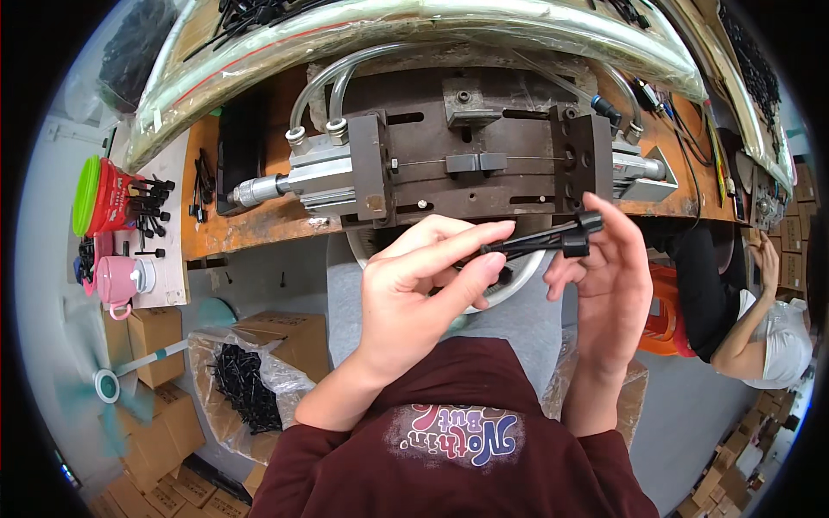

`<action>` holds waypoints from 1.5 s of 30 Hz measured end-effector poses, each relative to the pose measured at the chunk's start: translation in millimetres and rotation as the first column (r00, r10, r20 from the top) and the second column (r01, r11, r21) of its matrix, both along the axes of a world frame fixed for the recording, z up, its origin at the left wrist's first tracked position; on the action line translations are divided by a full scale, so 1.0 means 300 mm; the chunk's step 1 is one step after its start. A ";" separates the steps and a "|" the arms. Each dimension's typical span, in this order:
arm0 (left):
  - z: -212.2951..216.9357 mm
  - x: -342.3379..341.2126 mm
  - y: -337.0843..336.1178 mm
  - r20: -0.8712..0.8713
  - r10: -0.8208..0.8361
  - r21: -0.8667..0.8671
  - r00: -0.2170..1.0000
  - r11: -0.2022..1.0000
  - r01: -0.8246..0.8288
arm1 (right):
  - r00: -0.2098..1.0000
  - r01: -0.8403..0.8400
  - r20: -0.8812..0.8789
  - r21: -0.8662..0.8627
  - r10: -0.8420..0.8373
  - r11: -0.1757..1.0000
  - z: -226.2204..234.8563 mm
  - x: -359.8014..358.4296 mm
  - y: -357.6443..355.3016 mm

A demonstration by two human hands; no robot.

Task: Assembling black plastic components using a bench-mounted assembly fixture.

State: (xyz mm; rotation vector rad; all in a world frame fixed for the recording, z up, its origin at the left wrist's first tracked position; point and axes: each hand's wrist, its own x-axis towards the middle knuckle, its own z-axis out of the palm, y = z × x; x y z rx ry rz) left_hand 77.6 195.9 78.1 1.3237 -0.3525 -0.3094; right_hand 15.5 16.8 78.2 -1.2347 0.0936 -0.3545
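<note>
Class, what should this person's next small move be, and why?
Probably close the right hand around the thick ends of the black rods: the left hand pinches nearer their thin ends, while the right stands open beside the thick ones.

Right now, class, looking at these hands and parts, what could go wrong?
The black parts might slip from the pinching left hand, since they appear held over the lap rather than the bench. The right hand might knock the dark metal block, which looks close here, though depth is uncertain.

Slim black rods (567, 239), apparently several, heads rightward, pinched in fingers (466, 245).
</note>
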 end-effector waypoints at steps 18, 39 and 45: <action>-0.040 -0.024 -0.027 -0.171 -0.070 -0.124 0.983 0.991 0.049 | 0.999 -0.022 -0.024 0.202 0.027 0.979 0.033 0.021 0.011; -0.060 0.006 0.003 -0.536 -0.241 -0.327 0.809 0.943 0.064 | 0.974 0.062 0.203 -0.657 0.098 0.752 0.028 0.002 0.054; -0.025 0.018 0.054 -0.373 -0.186 -0.113 0.909 0.982 0.154 | 0.975 -0.141 0.013 -0.733 0.220 0.666 0.091 -0.033 -0.013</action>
